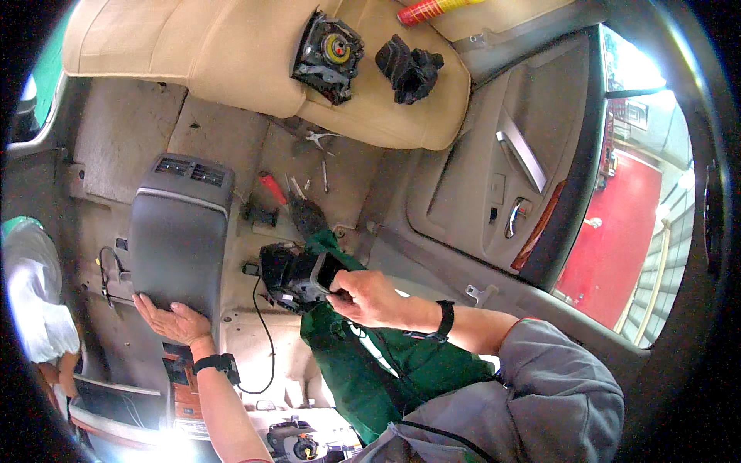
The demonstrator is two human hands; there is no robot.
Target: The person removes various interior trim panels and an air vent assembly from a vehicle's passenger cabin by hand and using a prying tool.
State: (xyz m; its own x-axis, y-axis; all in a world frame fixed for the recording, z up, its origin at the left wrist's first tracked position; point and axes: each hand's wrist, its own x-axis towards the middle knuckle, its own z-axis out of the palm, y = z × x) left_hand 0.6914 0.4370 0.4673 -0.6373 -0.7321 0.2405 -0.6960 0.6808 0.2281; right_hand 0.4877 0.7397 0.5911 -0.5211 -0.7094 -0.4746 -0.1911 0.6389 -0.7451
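Observation:
My left hand (174,318) lies on the near end of the grey center console armrest (177,247), fingers stretched out and holding nothing. Rear air vents (191,171) sit at the console's far end. In my right hand (370,295), closed with the thumb and fingers pinching a rim, is a black plastic housing (285,274) with a rectangular, grey-edged opening. It is over the car floor, right of the console, against my green trousers (340,355). A black cable (272,339) hangs close by; whether it joins the housing I cannot tell.
On the beige rear seat (224,46) lie a black unit with a yellow ring (335,49), a crumpled black item (409,69) and a red-yellow cylinder (427,11). A red-handled tool (272,187) and pliers (320,136) lie on the floor. Another person's white sleeve (42,301) shows at left.

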